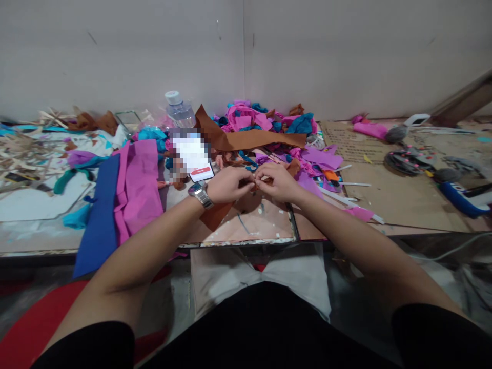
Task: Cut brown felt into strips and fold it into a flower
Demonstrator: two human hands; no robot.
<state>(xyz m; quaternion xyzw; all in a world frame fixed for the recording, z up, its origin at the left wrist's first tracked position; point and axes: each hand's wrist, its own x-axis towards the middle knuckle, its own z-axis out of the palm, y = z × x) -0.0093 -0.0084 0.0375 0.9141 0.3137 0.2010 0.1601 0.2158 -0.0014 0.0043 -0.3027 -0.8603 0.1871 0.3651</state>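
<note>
My left hand (229,184), with a metal watch (200,194) on its wrist, and my right hand (281,183) meet above the front of the worktable (253,225). Both are closed in a pinch, fingertips almost touching. Between them shows a small bit of brown crepe paper (269,181); its shape is mostly hidden by the fingers. Under my left wrist lies a flat brown sheet (217,216). A long brown strip (261,140) stretches across the pile behind my hands. Just beyond the watch a lit phone (202,172) leans, partly blurred out.
Left are pink sheets (142,179), a blue sheet (100,215) overhanging the edge, and green-handled pliers (69,179). A water bottle (180,110) stands behind the phone. Crumpled pink and blue paper (249,117) is heaped at the wall. On the right are white sticks (357,205) and a pincushion (409,161).
</note>
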